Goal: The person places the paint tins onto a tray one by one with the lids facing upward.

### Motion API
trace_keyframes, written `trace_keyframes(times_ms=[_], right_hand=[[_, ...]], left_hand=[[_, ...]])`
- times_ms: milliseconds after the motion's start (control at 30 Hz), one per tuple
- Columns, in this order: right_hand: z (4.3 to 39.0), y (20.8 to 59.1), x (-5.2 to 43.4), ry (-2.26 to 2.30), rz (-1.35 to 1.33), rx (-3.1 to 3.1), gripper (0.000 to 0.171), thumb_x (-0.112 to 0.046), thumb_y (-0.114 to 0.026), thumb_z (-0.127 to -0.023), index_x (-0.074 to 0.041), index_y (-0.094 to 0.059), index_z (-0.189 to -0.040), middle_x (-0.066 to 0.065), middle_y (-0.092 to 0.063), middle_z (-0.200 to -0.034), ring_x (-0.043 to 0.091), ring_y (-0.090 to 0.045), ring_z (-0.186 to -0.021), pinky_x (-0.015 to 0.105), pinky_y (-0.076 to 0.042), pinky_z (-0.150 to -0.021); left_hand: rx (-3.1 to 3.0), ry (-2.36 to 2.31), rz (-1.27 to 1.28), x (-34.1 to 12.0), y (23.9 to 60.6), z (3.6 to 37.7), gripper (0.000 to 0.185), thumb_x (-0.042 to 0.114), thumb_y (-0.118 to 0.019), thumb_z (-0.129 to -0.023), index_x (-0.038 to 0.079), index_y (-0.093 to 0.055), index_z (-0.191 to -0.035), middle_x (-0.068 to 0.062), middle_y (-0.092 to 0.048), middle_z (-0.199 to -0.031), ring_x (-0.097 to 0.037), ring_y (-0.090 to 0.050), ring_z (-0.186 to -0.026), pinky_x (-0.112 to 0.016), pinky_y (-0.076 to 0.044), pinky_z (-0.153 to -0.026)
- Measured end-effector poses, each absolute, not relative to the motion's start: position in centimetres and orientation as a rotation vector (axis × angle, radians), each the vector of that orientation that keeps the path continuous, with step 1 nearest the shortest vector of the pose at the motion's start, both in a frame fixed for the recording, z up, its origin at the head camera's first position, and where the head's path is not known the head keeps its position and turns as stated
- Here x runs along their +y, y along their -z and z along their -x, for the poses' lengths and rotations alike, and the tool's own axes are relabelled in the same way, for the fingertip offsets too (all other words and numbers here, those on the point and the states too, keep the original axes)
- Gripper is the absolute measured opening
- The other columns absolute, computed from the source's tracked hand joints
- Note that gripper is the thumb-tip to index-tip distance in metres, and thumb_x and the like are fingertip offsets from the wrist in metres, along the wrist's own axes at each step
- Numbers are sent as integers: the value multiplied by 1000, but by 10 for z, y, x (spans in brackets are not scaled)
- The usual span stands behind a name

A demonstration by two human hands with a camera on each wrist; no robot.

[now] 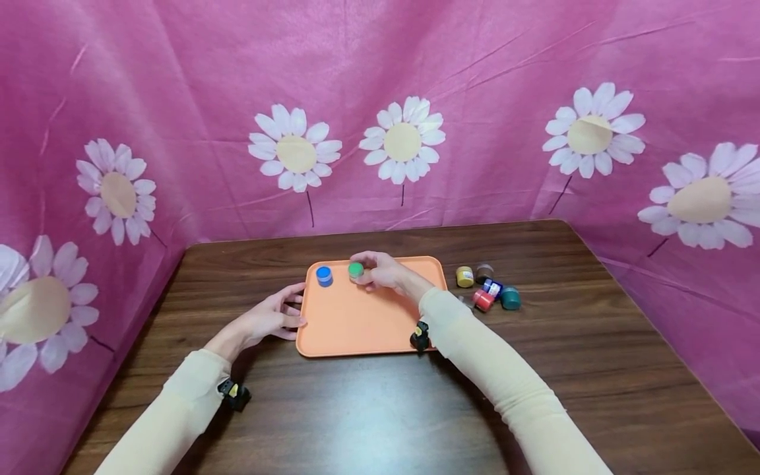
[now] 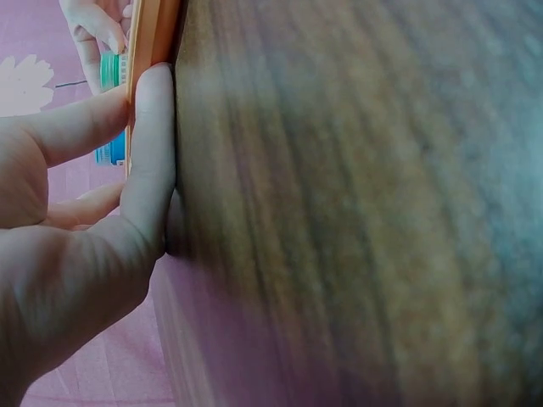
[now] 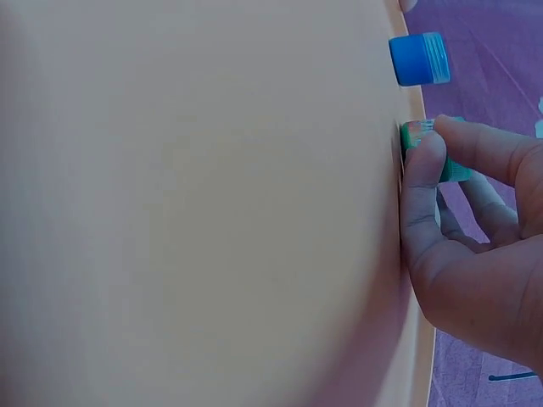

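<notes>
An orange tray (image 1: 350, 323) lies on the wooden table. Near its far edge, my right hand (image 1: 382, 270) pinches a small green paint jar (image 1: 355, 270) between thumb and fingers. In the right wrist view, that jar (image 3: 454, 172) is right at the tray surface, lid away from it. A blue paint jar (image 1: 324, 276) stands upright on the tray to its left, in the far left corner. My left hand (image 1: 267, 320) touches the tray's left edge with spread fingers. In the left wrist view, one finger (image 2: 153, 127) lies low along the tray's side and another meets the rim.
Right of the tray lie several more paint jars: a yellow one (image 1: 465, 276), a brown one (image 1: 484, 272), a dark blue one (image 1: 492, 287), a red one (image 1: 483, 301) and a teal one (image 1: 510, 298). A pink flowered curtain (image 1: 350, 86) surrounds the table (image 1: 285, 422).
</notes>
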State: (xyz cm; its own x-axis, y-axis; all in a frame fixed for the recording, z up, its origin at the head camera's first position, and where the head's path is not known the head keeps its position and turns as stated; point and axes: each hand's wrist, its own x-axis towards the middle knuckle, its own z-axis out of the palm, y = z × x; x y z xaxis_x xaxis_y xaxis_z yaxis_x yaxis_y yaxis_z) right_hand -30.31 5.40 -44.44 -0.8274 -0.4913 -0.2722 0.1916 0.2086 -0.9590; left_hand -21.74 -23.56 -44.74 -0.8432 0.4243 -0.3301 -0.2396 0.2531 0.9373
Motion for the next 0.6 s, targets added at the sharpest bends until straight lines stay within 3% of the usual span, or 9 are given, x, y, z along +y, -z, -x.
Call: trace_keyframes(times_ms=[300, 600], right_hand=[[303, 444, 58, 1677, 234, 1941, 55, 7, -68, -91, -6, -53, -143, 14, -54, -128, 22, -63, -90, 28, -57, -74], [303, 446, 58, 1724, 232, 1909, 54, 10, -66, -91, -2, -52, -141, 13, -51, -119, 22, -63, -87, 28, -58, -72]], left_hand=[[1995, -1635, -158, -234, 448, 218, 87, -7, -65, -92, 7, -15, -162, -26, -29, -146, -27, -55, -105, -46, -61, -79], [2005, -1637, -161, -235, 449, 217, 86, -6, -66, -92, 7, -16, -161, -26, -30, -145, -26, -55, -104, -45, -61, -78]])
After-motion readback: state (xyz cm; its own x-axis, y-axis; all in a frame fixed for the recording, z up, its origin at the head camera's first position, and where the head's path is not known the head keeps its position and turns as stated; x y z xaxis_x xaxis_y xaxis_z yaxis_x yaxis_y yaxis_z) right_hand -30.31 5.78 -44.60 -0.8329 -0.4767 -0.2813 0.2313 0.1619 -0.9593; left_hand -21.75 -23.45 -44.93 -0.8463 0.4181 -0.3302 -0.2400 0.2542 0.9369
